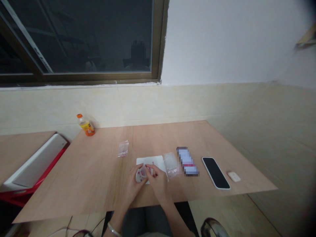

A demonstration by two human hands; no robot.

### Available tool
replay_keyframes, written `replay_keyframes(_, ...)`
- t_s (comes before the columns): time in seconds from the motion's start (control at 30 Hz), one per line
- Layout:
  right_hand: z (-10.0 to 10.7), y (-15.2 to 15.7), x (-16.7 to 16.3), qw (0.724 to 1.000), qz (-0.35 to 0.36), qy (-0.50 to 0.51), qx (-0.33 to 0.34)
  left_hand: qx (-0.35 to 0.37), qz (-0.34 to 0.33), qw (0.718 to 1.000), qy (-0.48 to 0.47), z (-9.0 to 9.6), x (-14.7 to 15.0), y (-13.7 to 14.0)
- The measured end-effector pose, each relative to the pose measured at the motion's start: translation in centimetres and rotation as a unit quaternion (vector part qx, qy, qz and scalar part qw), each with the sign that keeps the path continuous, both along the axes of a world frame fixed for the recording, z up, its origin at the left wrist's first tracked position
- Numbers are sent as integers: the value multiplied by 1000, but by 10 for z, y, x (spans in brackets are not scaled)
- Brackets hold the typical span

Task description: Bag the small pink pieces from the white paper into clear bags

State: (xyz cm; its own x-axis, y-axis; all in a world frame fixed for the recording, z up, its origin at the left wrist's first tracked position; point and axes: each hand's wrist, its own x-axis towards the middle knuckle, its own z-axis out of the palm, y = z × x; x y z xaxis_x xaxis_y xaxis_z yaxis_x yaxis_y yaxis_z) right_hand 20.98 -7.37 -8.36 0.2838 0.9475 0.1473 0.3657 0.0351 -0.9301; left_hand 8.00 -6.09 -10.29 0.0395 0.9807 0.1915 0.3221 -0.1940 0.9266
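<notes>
My left hand (134, 180) is closed round a small whitish, partly see-through item with pinkish and dark marks (141, 174); its exact kind is too small to tell. Close against it, my right hand (159, 182) has its thumb and fingers pinched together at the item's right side. What lies between those fingertips is hidden. Both hands are over a white sheet (158, 161) near the table's front edge. Right of the sheet lies a clear plastic bag (171, 162). A smaller clear zip bag with a reddish edge (123, 149) rests farther off to the left.
On the wooden table (81, 184), a phone with a blurred lit screen (188, 162), a dark-screened white-edged phone (216, 173) and a small white case (234, 176) lie rightward. An orange drink bottle (87, 126) stands back left, by the wall.
</notes>
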Motion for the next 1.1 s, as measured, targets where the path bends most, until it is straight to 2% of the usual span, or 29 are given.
replay_keyframes(0.1, -1, -6, -4, 999, 28, -12, -33, 6, 21, 1000, -3, -1, -1, 1)
replay_keyframes(0.2, -7, -9, -6, 999, 24, 5, -37, 1, 40, 999, -3, 1, -2, 0)
replay_keyframes(0.4, -15, -7, 0, 996, 5, 88, 31, -3, 89, 996, -33, 8, -1, 1)
replay_keyframes(0.47, -14, -8, 4, 994, 30, 88, 49, -7, 100, 993, -62, 11, 1, 2)
replay_keyframes(0.6, -8, -10, 6, 980, 151, 123, 45, -26, 111, 989, -97, 16, 3, 6)
replay_keyframes(0.7, -5, -9, 3, 967, 190, 170, 14, -43, 99, 989, -105, 17, 3, 8)
replay_keyframes(0.93, -7, -3, 0, 956, 180, 233, -9, -67, 67, 982, -164, 18, 1, 9)
replay_keyframes(1.1, -4, -1, 6, 945, 160, 284, -7, -55, 46, 981, -178, 21, -1, 7)
